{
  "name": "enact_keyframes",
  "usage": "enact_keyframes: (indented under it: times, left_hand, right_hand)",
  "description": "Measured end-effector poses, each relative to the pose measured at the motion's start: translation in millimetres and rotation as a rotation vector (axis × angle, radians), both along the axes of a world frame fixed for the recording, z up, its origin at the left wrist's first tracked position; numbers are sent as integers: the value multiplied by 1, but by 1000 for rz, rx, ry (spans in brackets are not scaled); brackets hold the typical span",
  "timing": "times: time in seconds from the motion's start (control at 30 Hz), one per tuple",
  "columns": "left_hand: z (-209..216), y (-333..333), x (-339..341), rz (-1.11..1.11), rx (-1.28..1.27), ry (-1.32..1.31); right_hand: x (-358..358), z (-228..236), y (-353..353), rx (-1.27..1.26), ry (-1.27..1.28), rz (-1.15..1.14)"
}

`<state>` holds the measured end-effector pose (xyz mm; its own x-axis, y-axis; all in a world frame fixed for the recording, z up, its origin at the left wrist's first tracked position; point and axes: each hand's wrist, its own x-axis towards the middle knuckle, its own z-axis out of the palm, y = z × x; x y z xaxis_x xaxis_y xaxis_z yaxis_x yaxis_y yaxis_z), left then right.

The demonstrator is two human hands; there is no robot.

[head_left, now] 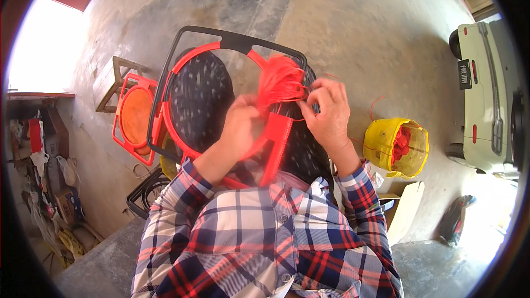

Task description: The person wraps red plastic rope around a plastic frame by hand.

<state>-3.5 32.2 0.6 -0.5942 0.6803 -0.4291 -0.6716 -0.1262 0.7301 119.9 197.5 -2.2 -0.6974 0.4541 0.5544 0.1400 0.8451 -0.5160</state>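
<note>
Across my lap lies a frame with a black outer rim point(179, 72) and an inner ring point(170, 127) wrapped in red cord. A loose bundle of red cord point(279, 80), blurred by motion, hangs over the frame's far right part. Its near side meets my left hand point(243, 124), whose fingers look closed on it, though they are smeared and partly hidden. My right hand point(329, 111) pinches red cord just right of the bundle, thumb and forefinger together. Below the bundle, a tightly wrapped red section point(275, 146) runs toward me.
At right, a yellow bucket point(381, 139) holds more red cord, with a strand trailing out. Left of me stand a smaller red frame with an orange disc point(138, 113) and a wooden stool point(109, 85). Cluttered shelves point(55, 187) line the left; a pale vehicle point(483, 96) is parked at right.
</note>
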Motion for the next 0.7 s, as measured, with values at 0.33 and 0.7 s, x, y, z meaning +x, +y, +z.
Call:
enact_keyframes:
  times: [0.33, 0.7]
  left_hand:
    - [-14, 1, -4, -297, 28, -299]
    - [-26, 2, -6, -344, 120, -287]
  right_hand:
    - [9, -17, -17, -332, -154, 165]
    - [121, 8, 54, -1584, 922, 423]
